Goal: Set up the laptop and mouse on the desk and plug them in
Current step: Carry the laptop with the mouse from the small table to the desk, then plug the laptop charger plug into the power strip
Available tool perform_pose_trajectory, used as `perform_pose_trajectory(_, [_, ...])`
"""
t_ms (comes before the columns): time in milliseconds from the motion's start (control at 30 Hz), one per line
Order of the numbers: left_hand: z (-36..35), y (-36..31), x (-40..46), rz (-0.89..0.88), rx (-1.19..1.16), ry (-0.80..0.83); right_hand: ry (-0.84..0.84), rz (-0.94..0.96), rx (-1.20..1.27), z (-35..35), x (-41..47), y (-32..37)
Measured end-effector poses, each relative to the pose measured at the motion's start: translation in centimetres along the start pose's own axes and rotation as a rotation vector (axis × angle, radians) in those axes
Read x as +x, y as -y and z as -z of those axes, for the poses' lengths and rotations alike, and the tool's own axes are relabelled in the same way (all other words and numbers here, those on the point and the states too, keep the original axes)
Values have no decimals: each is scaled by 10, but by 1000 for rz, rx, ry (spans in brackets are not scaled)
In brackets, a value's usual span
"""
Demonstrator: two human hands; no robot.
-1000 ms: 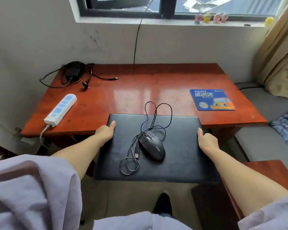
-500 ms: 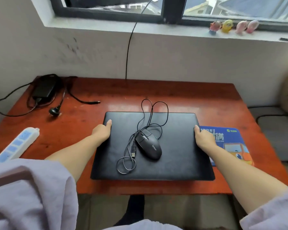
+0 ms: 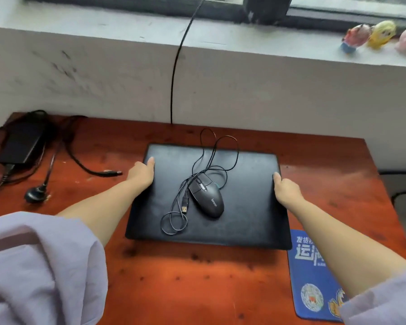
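A closed black laptop lies over the middle of the red-brown wooden desk. My left hand grips its left edge and my right hand grips its right edge. On the lid rests a black wired mouse, its thin cable looped loosely and its USB plug lying free beside it. A black power adapter with tangled cord sits at the desk's far left; its barrel connector lies just left of my left hand.
A blue mouse pad lies at the desk's right front, partly under my right forearm. A round black wall plug rests at the left. A black cable runs down the wall. Small figurines stand on the windowsill.
The laptop, held by both hands with the mouse on it, has gone from the desk's front edge to farther in toward the wall. The view has come closer.
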State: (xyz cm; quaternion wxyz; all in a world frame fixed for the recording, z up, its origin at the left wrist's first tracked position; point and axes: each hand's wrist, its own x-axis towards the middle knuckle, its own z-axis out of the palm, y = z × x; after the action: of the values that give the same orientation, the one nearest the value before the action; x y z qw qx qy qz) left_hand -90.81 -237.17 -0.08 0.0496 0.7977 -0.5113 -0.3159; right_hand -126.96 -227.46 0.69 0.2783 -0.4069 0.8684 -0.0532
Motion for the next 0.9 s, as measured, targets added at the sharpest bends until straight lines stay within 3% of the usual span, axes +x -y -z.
perform_pose_trajectory(367, [-5, 15, 27, 24, 81, -45, 37, 81, 30, -9, 25, 23])
perform_pose_trajectory(633, [-8, 11, 17, -70, 234, -61, 23, 118, -181, -8, 24, 7])
perform_pose_trajectory(767, [-4, 11, 15, -131, 390, -87, -2, 123, -399, 2, 19, 5])
perform_pose_trajectory(900, [1, 11, 11, -115, 386, -10, 17, 148, -477, 5, 11, 6])
